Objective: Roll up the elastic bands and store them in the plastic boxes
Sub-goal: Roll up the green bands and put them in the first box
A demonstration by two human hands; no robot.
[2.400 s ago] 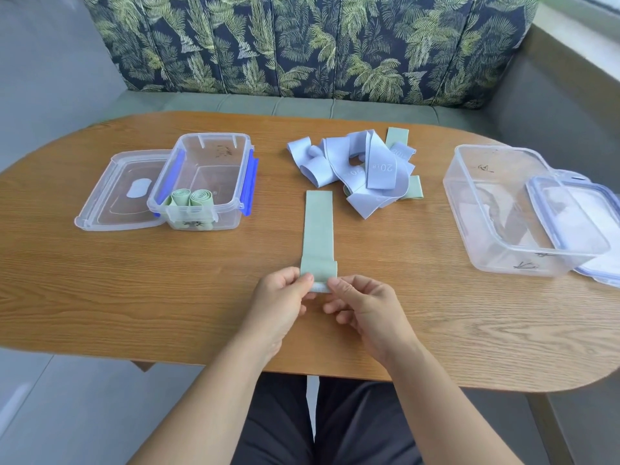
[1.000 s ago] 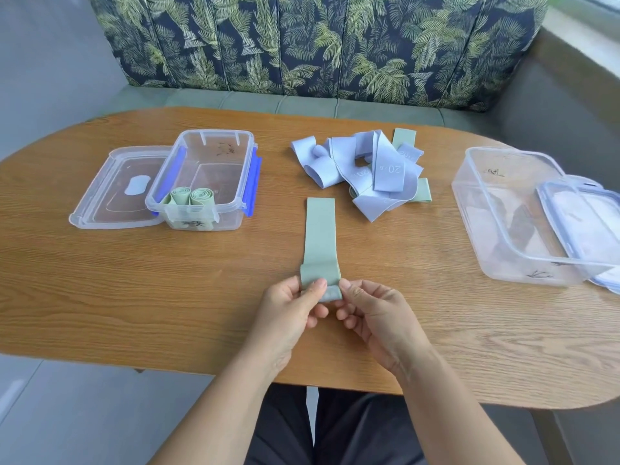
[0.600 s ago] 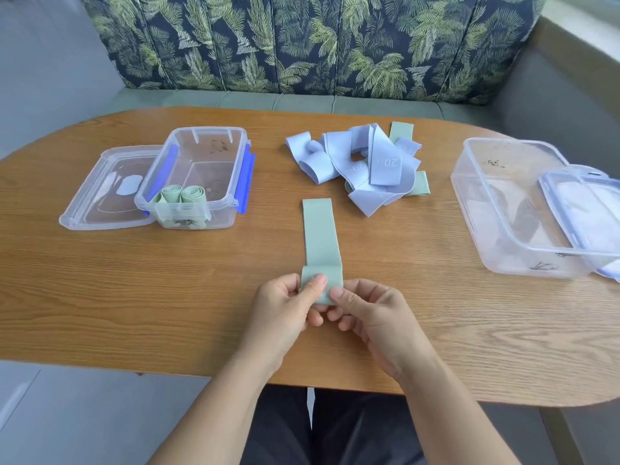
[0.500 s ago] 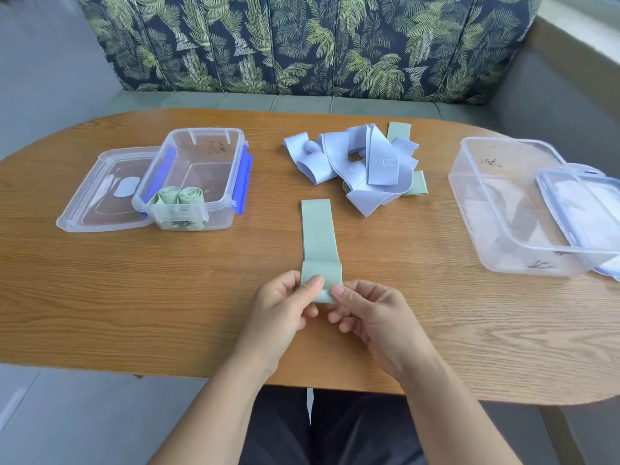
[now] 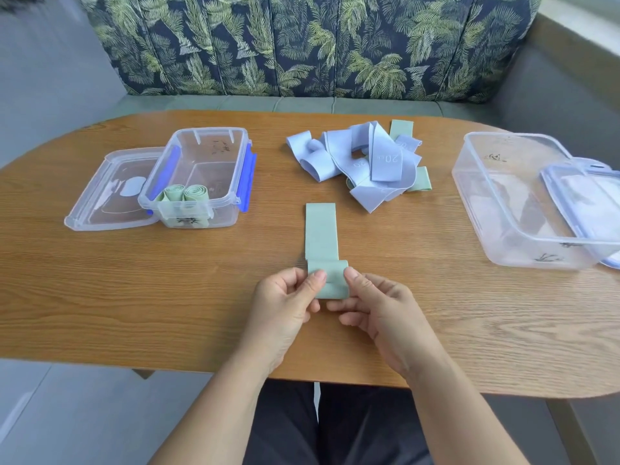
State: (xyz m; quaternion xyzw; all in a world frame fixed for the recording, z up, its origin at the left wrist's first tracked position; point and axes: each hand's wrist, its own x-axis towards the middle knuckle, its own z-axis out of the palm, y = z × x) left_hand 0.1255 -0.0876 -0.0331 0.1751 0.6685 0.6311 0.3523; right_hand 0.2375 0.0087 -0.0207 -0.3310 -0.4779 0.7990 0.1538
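**A:** What lies around the strip on the oval wooden tabletop (image 5: 134, 297)?

**B:** Take the long sage-green elastic band (image 5: 320, 233) as the mark. Well to its left stands a small clear plastic box with blue clips (image 5: 223, 216). It is open, with two rolled green bands (image 5: 184, 193) standing on end against its near wall. The box's clear flat lid (image 5: 100, 209) lies against the box's left side.

**A:** And on the other side?

**B:** Well to the band's right sits a larger clear plastic box (image 5: 496, 209), with a blue-edged lid (image 5: 583, 203) resting over its right rim. Beyond the band and slightly right lies a tangled heap of pale lilac bands (image 5: 365, 166). One is printed "20", and two green ends poke out from the heap. Farther back is a leaf-print sofa back (image 5: 302, 45).

**A:** Anything in the way?

**B:** The heap is near the band's far end but apart from it. Bare wood shows between the band and each box.

**A:** How does the band itself look?

**B:** It is matte and straight, lying flat and pointing away from the person. Its near end is turned over into a loose first roll.

**A:** The hands?

**B:** The left hand (image 5: 285, 307) and the right hand (image 5: 379, 310) each pinch that rolled end, one at either edge. The thumbs are on top and the other fingers (image 5: 339, 307) are curled beneath.
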